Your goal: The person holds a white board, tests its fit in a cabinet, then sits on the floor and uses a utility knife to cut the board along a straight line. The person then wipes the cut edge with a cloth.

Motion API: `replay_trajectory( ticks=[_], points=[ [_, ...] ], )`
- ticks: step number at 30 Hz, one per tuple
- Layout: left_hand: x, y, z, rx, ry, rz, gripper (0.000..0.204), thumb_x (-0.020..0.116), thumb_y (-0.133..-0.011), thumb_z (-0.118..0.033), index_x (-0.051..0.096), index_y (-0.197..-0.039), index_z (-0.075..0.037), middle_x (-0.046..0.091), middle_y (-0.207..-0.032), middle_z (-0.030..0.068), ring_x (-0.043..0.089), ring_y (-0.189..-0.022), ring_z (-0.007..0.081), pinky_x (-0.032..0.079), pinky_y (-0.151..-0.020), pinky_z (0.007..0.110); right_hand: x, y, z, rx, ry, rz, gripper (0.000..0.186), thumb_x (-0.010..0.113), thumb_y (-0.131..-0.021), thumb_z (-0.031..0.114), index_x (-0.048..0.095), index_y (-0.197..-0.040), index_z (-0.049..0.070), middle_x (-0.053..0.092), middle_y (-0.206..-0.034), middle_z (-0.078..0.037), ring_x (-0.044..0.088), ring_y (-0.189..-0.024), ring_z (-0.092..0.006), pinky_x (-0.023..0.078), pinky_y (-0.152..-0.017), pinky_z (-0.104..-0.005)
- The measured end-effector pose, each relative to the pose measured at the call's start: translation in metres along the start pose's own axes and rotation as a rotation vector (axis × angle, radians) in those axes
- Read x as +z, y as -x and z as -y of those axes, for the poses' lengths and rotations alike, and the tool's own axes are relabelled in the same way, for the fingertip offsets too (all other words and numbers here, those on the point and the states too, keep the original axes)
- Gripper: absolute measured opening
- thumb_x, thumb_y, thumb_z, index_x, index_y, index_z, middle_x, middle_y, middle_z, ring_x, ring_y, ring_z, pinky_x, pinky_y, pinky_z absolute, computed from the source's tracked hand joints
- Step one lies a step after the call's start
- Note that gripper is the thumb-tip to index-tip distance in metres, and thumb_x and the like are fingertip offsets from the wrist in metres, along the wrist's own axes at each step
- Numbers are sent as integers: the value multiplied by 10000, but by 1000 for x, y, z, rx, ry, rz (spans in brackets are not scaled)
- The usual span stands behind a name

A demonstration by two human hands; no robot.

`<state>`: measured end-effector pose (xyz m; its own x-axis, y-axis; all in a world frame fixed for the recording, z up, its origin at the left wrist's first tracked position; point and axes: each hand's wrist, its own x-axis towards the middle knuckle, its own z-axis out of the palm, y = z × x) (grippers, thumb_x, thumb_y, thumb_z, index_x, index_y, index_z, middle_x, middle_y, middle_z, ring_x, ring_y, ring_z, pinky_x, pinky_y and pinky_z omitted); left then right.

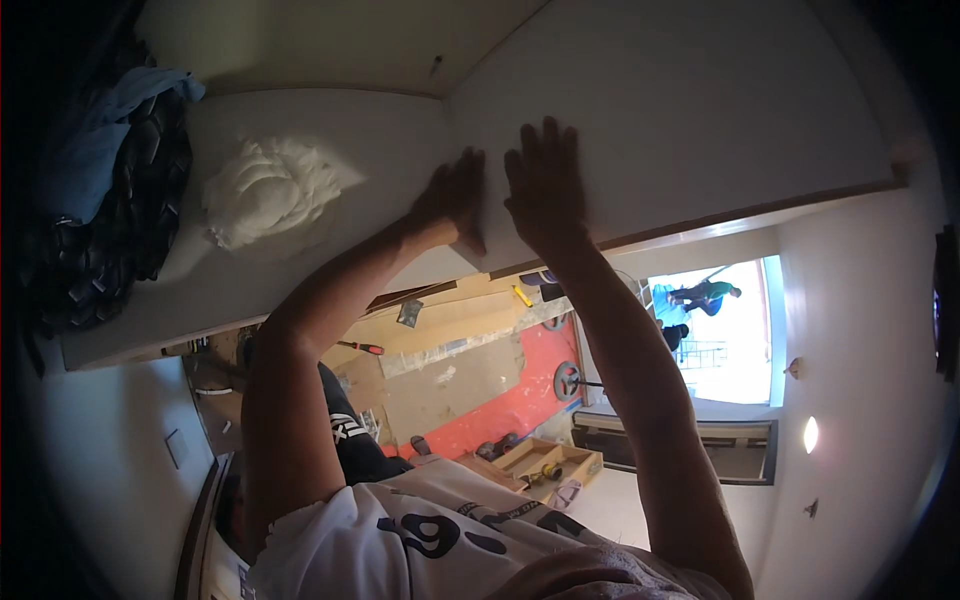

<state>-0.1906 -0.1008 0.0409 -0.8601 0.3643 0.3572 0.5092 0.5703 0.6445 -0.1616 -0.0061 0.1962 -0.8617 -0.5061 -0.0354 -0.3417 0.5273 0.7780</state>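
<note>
Both my arms reach up to pale boards that meet at a corner. My right hand (548,190) lies flat, fingers spread, against the large white panel (720,120). Close to its left, my left hand (455,198) presses near the joint, its fingers stretched out and partly in shadow. Neither hand shows anything held. Left of them, a crumpled cream cloth-like bundle (270,190) rests on the white board (370,130). Farther left are a black quilted-looking item (150,190) and a blue cloth (95,160).
Below are a worktop with a red-and-black screwdriver (362,348), a small grey packet (410,313) and a yellow tool (521,296). Red covering (480,405) lies on the floor near a wooden drawer (590,466). People (705,295) are visible through the bright opening at right.
</note>
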Motion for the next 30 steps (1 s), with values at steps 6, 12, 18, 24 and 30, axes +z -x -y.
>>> replay_trajectory(
  ticks=[6,12,18,24,30],
  points=[
    [-3,4,-1,18,9,21,1424,937,-439,-384,95,-1471,120,193,-1514,345,149,-1457,411,196,-1164,522,19,-16,-18,-184,-46,-150,592,692,-815,380,538,-1297,73,436,-1405,-196,317,-1378,-382,168,-1169,-539],
    [0,5,8,13,63,-4,1415,944,-438,-356,96,-1466,123,176,-1515,353,141,-1456,416,188,-1167,518,-43,-63,-84,-128,180,-45,553,624,-859,448,546,-1300,123,484,-1385,-125,358,-1348,-349,207,-1137,-552],
    [-14,-3,-7,-39,18,72,1394,940,-458,-359,103,-1461,125,161,-1512,366,141,-1455,423,185,-1167,523,-75,-83,-146,-37,335,-189,526,559,-908,481,559,-1301,133,480,-1400,-101,331,-1370,-341,202,-1137,-546],
    [-7,-2,-5,-34,-1,105,1421,939,-460,-372,70,-1468,127,138,-1516,371,122,-1458,427,178,-1165,536,-105,-81,-183,43,384,-238,562,529,-926,485,516,-1361,129,458,-1422,-116,320,-1380,-342,205,-1148,-522],
    [-4,3,-3,-15,16,84,1451,941,-447,-392,53,-1471,124,114,-1522,373,109,-1462,426,168,-1163,548,-151,-81,-189,164,431,48,650,394,-983,491,368,-1468,59,268,-1561,-170,179,-1452,-375,73,-1185,-542]
  ],
)
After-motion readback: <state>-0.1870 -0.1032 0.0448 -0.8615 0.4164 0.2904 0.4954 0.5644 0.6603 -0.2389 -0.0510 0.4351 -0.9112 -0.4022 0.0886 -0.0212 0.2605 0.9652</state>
